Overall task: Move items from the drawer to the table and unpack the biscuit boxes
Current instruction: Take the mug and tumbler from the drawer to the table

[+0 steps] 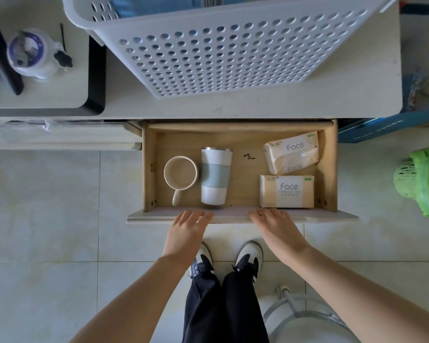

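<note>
Head view, looking straight down into an open drawer [328,169]. Left hand [187,225] and right hand [274,225] both resting on the near front edge, fingers fairly straight, gripping nothing. Inside, left to right: mug [180,175] upright with its handle pointing near, tumbler [214,177] lying on its side just right of the mug, maybe touching, then two tissue packs [286,191] on the right, far one tilted. No biscuit boxes visible anywhere in the drawer. On the table [258,105] beyond, a big white basket [221,50] hogging most of the top.

Stuff that could go wrong, just guessing:
- Tumbler on its side, so any jolt to the drawer probably sends it rolling into the mug.
- Not much bare table, only the near strip, so things put there could end up right on the edge and fall.
- Mug handle close to the front panel, awkward to hook a finger in.
</note>
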